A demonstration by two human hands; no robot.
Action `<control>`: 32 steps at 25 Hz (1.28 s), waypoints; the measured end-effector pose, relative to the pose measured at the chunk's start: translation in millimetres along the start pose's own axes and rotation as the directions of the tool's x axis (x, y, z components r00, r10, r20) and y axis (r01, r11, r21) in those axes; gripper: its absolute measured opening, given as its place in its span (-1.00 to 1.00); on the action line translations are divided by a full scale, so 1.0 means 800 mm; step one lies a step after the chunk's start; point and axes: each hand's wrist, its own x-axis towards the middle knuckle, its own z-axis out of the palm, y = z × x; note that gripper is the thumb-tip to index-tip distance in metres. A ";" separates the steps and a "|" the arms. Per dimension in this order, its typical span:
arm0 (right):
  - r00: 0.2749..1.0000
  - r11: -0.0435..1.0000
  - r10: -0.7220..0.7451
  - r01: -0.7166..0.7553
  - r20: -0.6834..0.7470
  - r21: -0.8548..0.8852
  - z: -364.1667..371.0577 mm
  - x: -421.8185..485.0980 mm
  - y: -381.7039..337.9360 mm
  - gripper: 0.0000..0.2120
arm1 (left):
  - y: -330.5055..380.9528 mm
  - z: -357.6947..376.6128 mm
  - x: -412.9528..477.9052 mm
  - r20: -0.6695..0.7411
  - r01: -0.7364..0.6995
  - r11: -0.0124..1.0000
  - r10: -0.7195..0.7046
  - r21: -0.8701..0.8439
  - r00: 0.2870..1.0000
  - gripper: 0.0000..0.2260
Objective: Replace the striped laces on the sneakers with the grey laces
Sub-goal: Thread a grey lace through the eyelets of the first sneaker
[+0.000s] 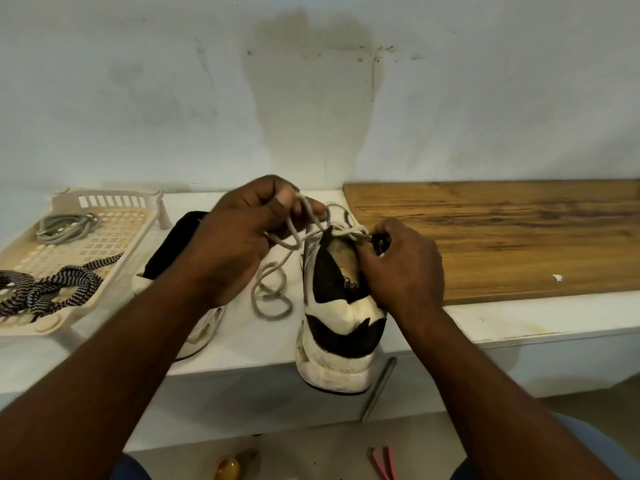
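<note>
The white-and-black sneaker (337, 327) with its heel hanging over the ledge edge is the one being worked on, and everything here is placed from it. A pale grey round lace (272, 299) already crosses its upper eyelets, with slack looped just to its left on the ledge. The left hand (235, 237), above and left of its tongue, pinches a strand of that lace between thumb and curled fingers. The right hand (405, 268) curls round its right collar. Whether it also pinches the lace tip cannot be told.

Well to its left, a cream slotted plastic tray (104, 199) holds the black-and-white striped laces (52, 289), so the removal looks done. A second grey lace coil (65, 226) lies unused in the tray. The second sneaker (180, 237), just left and mostly hidden by the forearm, probably remains unlaced. My judgement is that the task is roughly half done.
</note>
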 end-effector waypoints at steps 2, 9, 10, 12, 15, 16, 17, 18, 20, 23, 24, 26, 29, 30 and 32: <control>1.000 1.000 0.015 -0.014 -0.021 0.017 -0.002 0.002 0.004 -0.84 | 0.014 -0.004 -0.003 0.072 0.071 0.959 -0.054 -0.274 0.996 -0.74; 1.000 0.993 0.005 -0.006 0.013 0.116 0.005 0.006 0.006 -0.80 | -0.033 -0.001 0.001 -0.184 0.211 0.572 -0.106 0.793 0.977 -0.74; 1.000 0.991 0.011 -0.013 0.016 0.131 0.007 0.007 0.006 -0.80 | -0.033 0.000 0.002 -0.173 0.191 0.553 -0.084 0.811 0.981 -0.74; 1.000 0.989 0.016 -0.019 0.024 0.145 0.010 0.007 0.005 -0.81 | -0.028 -0.003 0.000 -0.179 0.131 0.692 -0.002 0.710 0.984 -0.77; 0.999 0.990 0.024 -0.029 0.034 0.140 0.010 0.011 0.007 -0.86 | -0.004 -0.008 -0.003 -0.084 0.006 0.984 -0.021 -0.176 0.996 -0.75; 0.999 0.988 0.030 -0.035 0.040 0.148 0.010 0.011 0.007 -0.88 | 0.002 -0.010 -0.004 -0.056 0.008 0.932 -0.030 -0.362 0.998 -0.72; 0.998 0.986 0.036 -0.043 0.049 0.161 0.010 0.011 0.008 -0.89 | 0.000 -0.012 -0.003 -0.075 0.034 0.918 -0.069 -0.396 0.995 -0.70; 0.998 0.984 0.036 -0.046 0.057 0.174 0.010 0.011 0.007 -0.89 | -0.006 -0.012 0.000 -0.144 0.079 0.951 -0.127 -0.300 0.981 -0.68; 0.998 0.979 0.021 -0.033 0.063 0.201 0.011 0.010 0.004 -0.89 | -0.027 -0.009 0.009 -0.306 0.232 0.941 -0.151 0.246 0.940 -0.71; 0.998 0.969 0.005 -0.021 0.063 0.246 0.011 0.013 0.001 -0.90 | -0.046 0.005 0.009 -0.266 0.294 0.689 -0.150 0.663 0.952 -0.89; 0.998 0.967 -0.002 -0.016 0.070 0.255 0.010 0.014 0.001 -0.91 | -0.050 0.005 0.009 -0.254 0.289 0.691 -0.156 0.662 0.955 -0.87; 0.994 0.964 -0.039 0.011 0.100 0.265 0.006 0.015 0.003 -0.92 | -0.056 0.003 0.009 -0.253 0.240 0.734 -0.095 0.635 0.963 -0.84; 0.988 0.956 -0.095 0.056 0.124 0.289 -0.002 0.016 0.006 -0.89 | -0.057 0.005 0.012 -0.229 0.157 0.754 -0.009 0.638 0.973 -0.87; 0.987 0.951 -0.103 0.061 0.126 0.302 -0.004 0.016 0.008 -0.88 | -0.055 0.007 0.012 -0.221 0.150 0.758 -0.008 0.635 0.975 -0.87; 0.985 0.937 -0.083 0.027 0.148 0.348 -0.005 0.015 0.009 -0.85 | -0.053 0.009 0.013 -0.172 0.135 0.751 -0.029 0.647 0.985 -0.82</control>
